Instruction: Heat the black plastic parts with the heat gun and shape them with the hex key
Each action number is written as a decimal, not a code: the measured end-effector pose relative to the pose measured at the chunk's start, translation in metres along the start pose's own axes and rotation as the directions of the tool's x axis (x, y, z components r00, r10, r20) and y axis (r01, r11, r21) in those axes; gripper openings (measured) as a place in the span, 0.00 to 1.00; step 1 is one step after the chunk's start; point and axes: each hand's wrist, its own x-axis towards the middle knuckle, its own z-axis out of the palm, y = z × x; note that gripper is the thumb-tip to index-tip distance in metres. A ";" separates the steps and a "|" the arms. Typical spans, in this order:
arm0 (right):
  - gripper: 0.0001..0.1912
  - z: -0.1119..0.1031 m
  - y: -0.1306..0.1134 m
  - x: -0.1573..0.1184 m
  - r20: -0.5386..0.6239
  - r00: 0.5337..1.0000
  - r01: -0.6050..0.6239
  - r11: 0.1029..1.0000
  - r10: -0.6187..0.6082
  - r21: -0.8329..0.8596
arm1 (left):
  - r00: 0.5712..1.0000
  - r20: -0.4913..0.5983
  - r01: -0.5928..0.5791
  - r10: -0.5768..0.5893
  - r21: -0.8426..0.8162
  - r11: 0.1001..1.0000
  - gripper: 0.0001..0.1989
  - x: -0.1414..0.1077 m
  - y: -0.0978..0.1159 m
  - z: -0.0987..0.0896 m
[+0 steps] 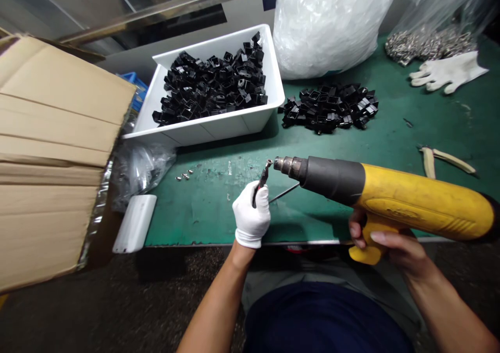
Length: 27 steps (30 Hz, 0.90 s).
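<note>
At frame right, a yellow-black plastic heat gun (422, 199), likely heavy, is held, aptly by its handle, in the right hand (408, 250); a slim dark tool (264, 177), in the left hand (250, 215)

Heat gun (420, 194), yellow and black: one raised mark (396, 207) moulded on the side, too blurred to read. Legible texts, labels, brands, numbers or signs: none on any item.
</note>
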 end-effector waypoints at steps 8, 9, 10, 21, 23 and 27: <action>0.19 0.000 0.001 0.001 -0.001 1.000 0.016 1.000 -0.016 0.004 | 1.000 0.000 0.005 -0.005 -0.001 1.000 0.18 0.000 0.001 0.000; 0.19 0.000 0.001 0.001 0.001 1.000 0.020 1.000 -0.020 0.005 | 1.000 -0.001 0.004 -0.004 -0.001 1.000 0.18 0.000 0.001 0.000; 0.19 0.000 0.001 0.001 0.003 1.000 0.022 1.000 -0.022 0.006 | 1.000 -0.002 0.002 -0.002 0.001 1.000 0.18 0.000 0.001 0.000; 0.17 0.001 -0.001 0.001 0.013 1.000 0.016 1.000 -0.016 -0.010 | 1.000 -0.001 -0.005 0.005 0.014 1.000 0.19 0.000 0.001 -0.001; 0.17 0.002 -0.002 0.000 0.010 1.000 0.012 1.000 -0.012 -0.008 | 1.000 -0.001 -0.002 0.002 0.021 1.000 0.19 0.000 0.002 -0.001; 0.17 -0.001 -0.002 0.003 0.016 1.000 -0.014 1.000 0.014 0.009 | 1.000 -0.007 -0.005 0.005 0.042 0.999 0.19 0.001 0.000 0.001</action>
